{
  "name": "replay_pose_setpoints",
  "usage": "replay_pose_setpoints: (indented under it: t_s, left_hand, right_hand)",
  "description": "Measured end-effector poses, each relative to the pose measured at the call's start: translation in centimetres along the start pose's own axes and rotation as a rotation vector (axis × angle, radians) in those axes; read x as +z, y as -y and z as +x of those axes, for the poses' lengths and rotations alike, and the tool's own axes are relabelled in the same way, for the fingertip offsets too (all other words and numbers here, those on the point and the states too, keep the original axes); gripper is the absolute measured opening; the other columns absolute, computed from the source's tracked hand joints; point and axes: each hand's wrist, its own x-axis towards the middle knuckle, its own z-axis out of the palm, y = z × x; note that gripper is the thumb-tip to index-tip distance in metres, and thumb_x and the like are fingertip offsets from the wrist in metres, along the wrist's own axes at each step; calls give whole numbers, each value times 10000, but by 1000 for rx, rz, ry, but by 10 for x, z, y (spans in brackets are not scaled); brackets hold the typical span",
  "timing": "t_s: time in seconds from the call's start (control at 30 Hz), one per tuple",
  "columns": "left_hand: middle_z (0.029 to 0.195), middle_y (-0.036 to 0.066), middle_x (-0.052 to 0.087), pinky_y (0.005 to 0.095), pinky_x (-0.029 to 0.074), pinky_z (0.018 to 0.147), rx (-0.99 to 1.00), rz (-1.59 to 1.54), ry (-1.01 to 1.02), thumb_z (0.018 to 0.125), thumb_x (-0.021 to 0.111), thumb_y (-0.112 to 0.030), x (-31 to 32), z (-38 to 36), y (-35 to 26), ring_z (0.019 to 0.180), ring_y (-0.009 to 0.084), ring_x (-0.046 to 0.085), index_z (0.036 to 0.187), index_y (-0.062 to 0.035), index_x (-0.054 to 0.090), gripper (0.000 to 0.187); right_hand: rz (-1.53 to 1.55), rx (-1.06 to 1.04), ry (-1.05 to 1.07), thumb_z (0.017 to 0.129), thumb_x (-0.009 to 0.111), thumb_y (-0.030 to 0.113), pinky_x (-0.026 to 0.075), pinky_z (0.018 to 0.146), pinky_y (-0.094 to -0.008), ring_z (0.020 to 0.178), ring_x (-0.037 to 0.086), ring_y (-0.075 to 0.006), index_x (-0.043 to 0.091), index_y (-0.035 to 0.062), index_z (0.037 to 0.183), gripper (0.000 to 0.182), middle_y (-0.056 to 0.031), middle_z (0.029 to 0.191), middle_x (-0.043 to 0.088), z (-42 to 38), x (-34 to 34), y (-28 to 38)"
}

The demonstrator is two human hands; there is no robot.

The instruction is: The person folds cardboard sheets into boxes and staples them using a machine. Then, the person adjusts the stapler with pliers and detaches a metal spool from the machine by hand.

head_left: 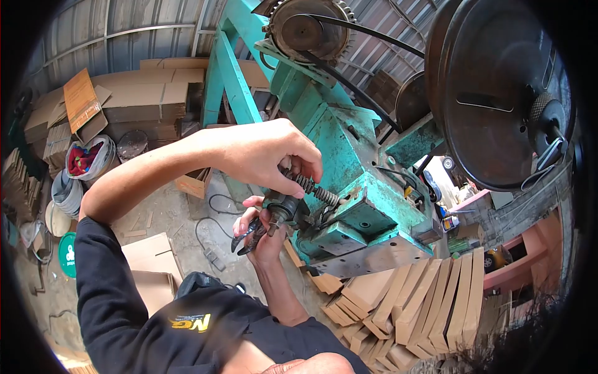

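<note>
My left hand [265, 153] reaches across from the left, back upward, its thumb and fingers closed around the near end of a coil spring on a rod [321, 192]. The rod's far end meets the teal machine [367, 199]. Just below, my right hand [269, 244] is turned palm up, fingers curled around a black-handled tool [248, 237] that looks like pliers. A dark cylindrical metal part [281, 207] sits between the two hands, close to the spring. The tool's jaws and how the cylinder is held are hidden.
A large dark flywheel [498, 93] and a motor with drive belts [305, 31] stand above the machine. Stacked flat cardboard [417, 299] lies at lower right, more cardboard [143, 100] at the back left. A cable [208, 240] runs over the floor.
</note>
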Motion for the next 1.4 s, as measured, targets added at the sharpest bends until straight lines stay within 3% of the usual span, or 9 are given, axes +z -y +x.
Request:
replay_pose_setpoints:
  t_s: [0.27, 0.3, 0.4, 0.63, 0.8, 0.9, 1.1, 1.23, 1.4]
  left_hand:
    - [854, 148, 702, 368, 553, 741, 15, 19, 39, 847, 724, -146, 1, 3, -3, 782, 256, 690, 1080, 6, 675, 283]
    - [854, 148, 702, 368, 553, 741, 22, 14, 38, 847, 724, -146, 1, 2, -4, 782, 256, 690, 1080, 6, 675, 283]
    - [975, 124, 681, 410, 530, 803, 43, 79, 42, 828, 742, -124, 1, 2, -5, 894, 303, 663, 1118, -25, 666, 316]
    - [1190, 146, 600, 455, 463, 939, 111, 389, -324, 687, 809, -88, 23, -26, -42, 1101, 355, 561, 1176, -68, 658, 513]
    - [910, 105, 570, 364, 432, 640, 243, 254, -736, 610, 738, -4, 101, -96, -34, 756, 243, 531, 968, -73, 647, 376]
    - [904, 114, 512, 355, 392, 680, -66, 10, -749, 729, 706, -184, 166, -131, -23, 769, 229, 469, 1023, -37, 589, 349]
    - [833, 83, 635, 291, 515, 628, -461, -766, -477, 877, 742, -62, 209, -155, -34, 703, 150, 638, 1458, -46, 352, 700]
    - [748, 71, 659, 242, 476, 535, -302, -355, -698, 851, 721, -11, 181, -142, -43, 569, 79, 587, 1276, 4, 630, 435]
    - [628, 23, 631, 241, 443, 478, -282, -323, -703, 833, 723, -34, 158, -125, -54, 502, 80, 577, 1173, -6, 675, 344]
  right_hand:
    - [-107, 43, 152, 1005, 596, 301, 521, 574, -345, 589, 612, -193, 589, -98, 1116, 414, -150, 745, 637, -14, 2, 1]
    - [-72, 66, 144, 955, 683, 281, 539, 570, -310, 583, 632, -171, 530, -71, 1231, 473, -181, 989, 683, -16, 0, -4]
    - [-147, 101, 146, 986, 629, 310, 553, 581, -308, 613, 640, -201, 124, 109, 1488, 740, -199, 1067, 664, -26, -2, -10]
    - [-16, 335, 186, 965, 447, 316, 517, 539, -275, 524, 599, -179, 564, -38, 1051, 383, -196, 858, 696, -62, -18, -1]
    - [-143, 214, 75, 951, 430, 240, 493, 585, -288, 686, 582, -164, 582, -32, 1027, 321, -130, 886, 586, -79, -9, 16]
    - [-485, -90, 93, 952, 418, 178, 561, 658, -296, 844, 533, -132, 605, -19, 968, 272, -58, 981, 466, -79, 0, 33]
    - [-646, -322, 21, 928, 435, 104, 417, 759, -288, 817, 488, -127, 620, -9, 933, 216, -62, 920, 544, -81, 13, 30]
    - [-536, -138, -124, 988, 574, 74, 468, 869, -246, 1000, 547, -85, 546, -8, 1261, 286, -49, 1110, 581, -91, 36, 31]
    - [-593, -76, -121, 968, 659, 187, 492, 596, -230, 676, 607, -71, 615, -33, 1059, 242, -32, 814, 656, -107, 22, 49]
